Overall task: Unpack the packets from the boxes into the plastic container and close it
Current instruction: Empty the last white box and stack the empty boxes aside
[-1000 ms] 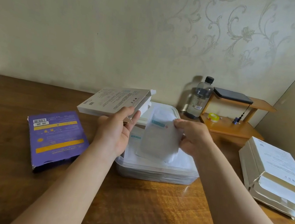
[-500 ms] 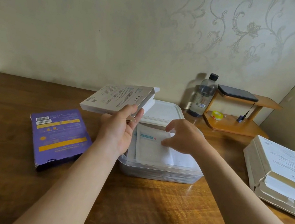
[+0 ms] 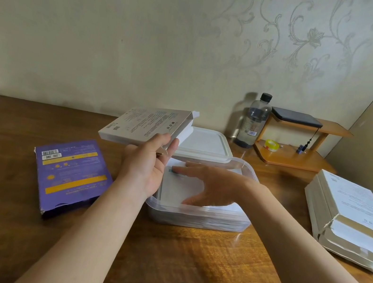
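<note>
Left hand (image 3: 143, 173): thumb on top and fingers (image 3: 171, 150) beneath, pinching the near right corner of a white box (image 3: 148, 126) held clear of the worktop (image 3: 183, 265). The box is flat and slightly tilted. Its long axis runs left to right, and the open, flapped end points right and away from the fingers, over the lid (image 3: 205, 142).

Right hand (image 3: 217, 188): fingers straight and close together, thumb spread toward the near rim, lying flat on the top packet (image 3: 179, 190) inside the plastic container (image 3: 197, 214). The fingertips point left, toward the left hand. The packet is white, with a teal mark just under the fingertips (the hand covers too much to fix its long axis).

The container stands uncovered directly below both hands, and its lid lies just beyond it.

Left of the left-hand fingers, a purple box (image 3: 70, 173) lies flat. Well to the right of the right arm is a stack of white boxes (image 3: 352, 215), their torn ends toward the viewer.
</note>
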